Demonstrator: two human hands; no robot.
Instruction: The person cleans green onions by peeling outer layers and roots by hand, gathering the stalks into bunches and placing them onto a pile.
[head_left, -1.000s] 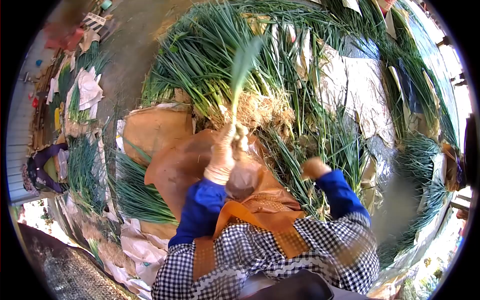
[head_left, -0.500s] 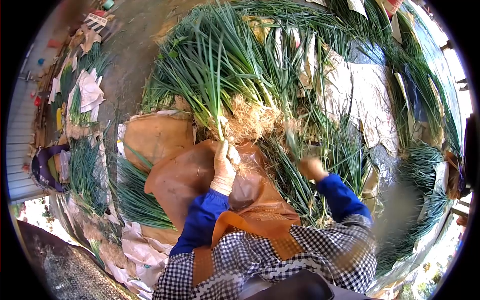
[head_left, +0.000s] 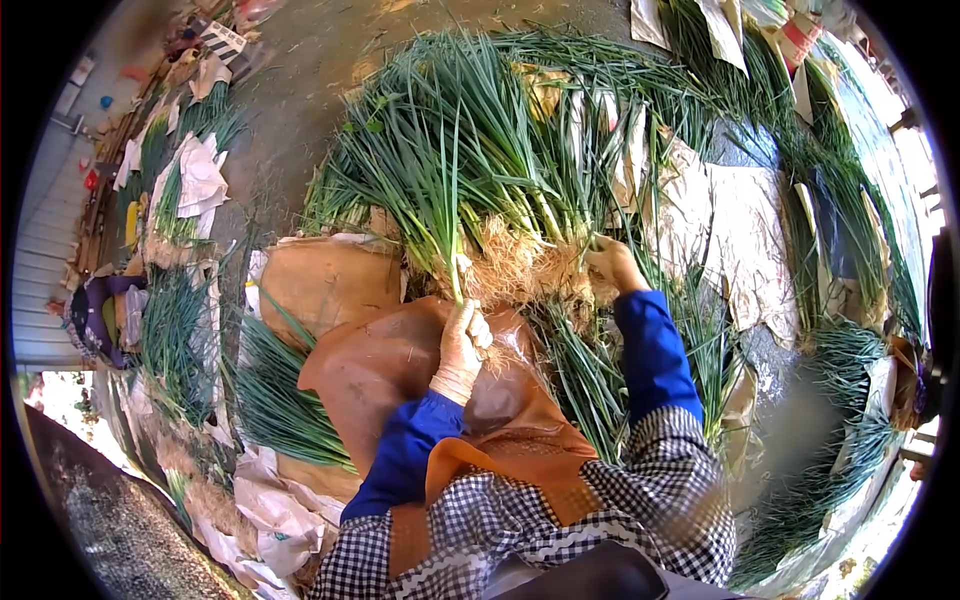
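Note:
My left hand (head_left: 463,345) is closed round the root end of a green onion (head_left: 457,250), with pale roots showing below the fingers, over the brown apron (head_left: 375,350). The stalk stands upright in front of the large heap of green onions (head_left: 480,130). At the right side of that heap, my right hand (head_left: 615,265) reaches to the stems beside the tangled roots (head_left: 515,262). Its fingers are bent at the plants, and what they hold, if anything, is too small to make out.
Brown sacking (head_left: 325,285) lies left of the heap, with more green onions (head_left: 285,395) below it. Pale sacks (head_left: 745,235) lie on the right. Another person (head_left: 105,315) is at the far left. Further onion piles (head_left: 830,460) line the right edge.
My right hand has moved up and forward from the loose leaves to the heap's right side. My left hand still grips the onion, lowered since the first frame. The view has shifted slightly.

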